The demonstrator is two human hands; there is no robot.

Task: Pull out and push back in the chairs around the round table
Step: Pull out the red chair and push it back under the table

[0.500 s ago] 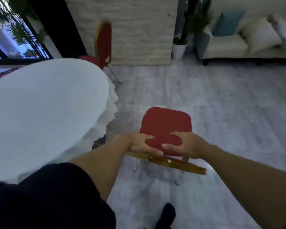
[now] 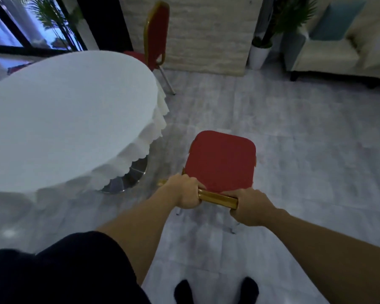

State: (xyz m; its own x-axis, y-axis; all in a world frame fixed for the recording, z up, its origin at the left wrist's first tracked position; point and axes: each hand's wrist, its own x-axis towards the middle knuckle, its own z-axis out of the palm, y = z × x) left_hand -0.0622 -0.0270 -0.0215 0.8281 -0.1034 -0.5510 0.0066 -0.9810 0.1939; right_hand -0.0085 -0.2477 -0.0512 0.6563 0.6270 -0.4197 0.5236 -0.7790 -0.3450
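A red padded chair with a gold frame stands on the grey floor in front of me, clear of the round table, which wears a white scalloped cloth. My left hand grips the left end of the gold top rail of the chair's back. My right hand grips the right end of the same rail. A second red and gold chair stands at the table's far side, tucked against its edge.
The table's shiny metal pedestal base shows under the cloth. A stone pillar rises behind, a white potted plant beside it, and a cream sofa with cushions at the back right. My dark shoes are at the bottom edge.
Both hands have shifted from resting over the backrest top to a firm grip on its gold rail. The chair sits farther from the table and more of the table's base shows.
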